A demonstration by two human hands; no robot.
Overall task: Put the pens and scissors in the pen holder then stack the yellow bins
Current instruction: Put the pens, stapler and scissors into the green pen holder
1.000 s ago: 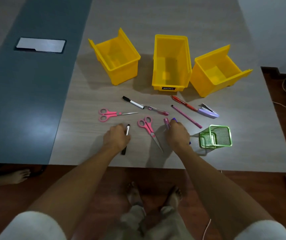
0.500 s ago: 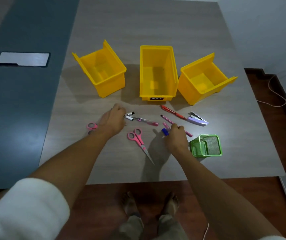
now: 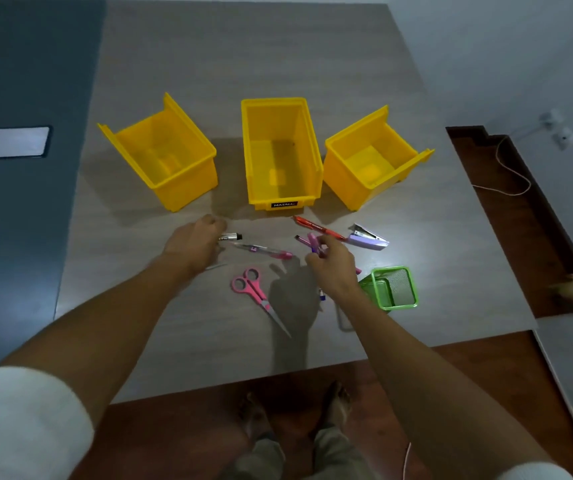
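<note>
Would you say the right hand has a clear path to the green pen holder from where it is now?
Probably yes: the right hand is just beside the green pen holder, whose open top faces up with nothing between them.

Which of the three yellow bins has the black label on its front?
The middle bin, the one standing square-on to the person. Its near face carries a black label. The left bin and right bin sit turned at angles and show none.

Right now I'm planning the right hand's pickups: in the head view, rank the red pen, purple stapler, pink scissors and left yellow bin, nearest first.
From the right hand:
1. red pen, just beyond it
2. purple stapler to its right and pink scissors to its left: too close to call
3. left yellow bin, far left
</note>
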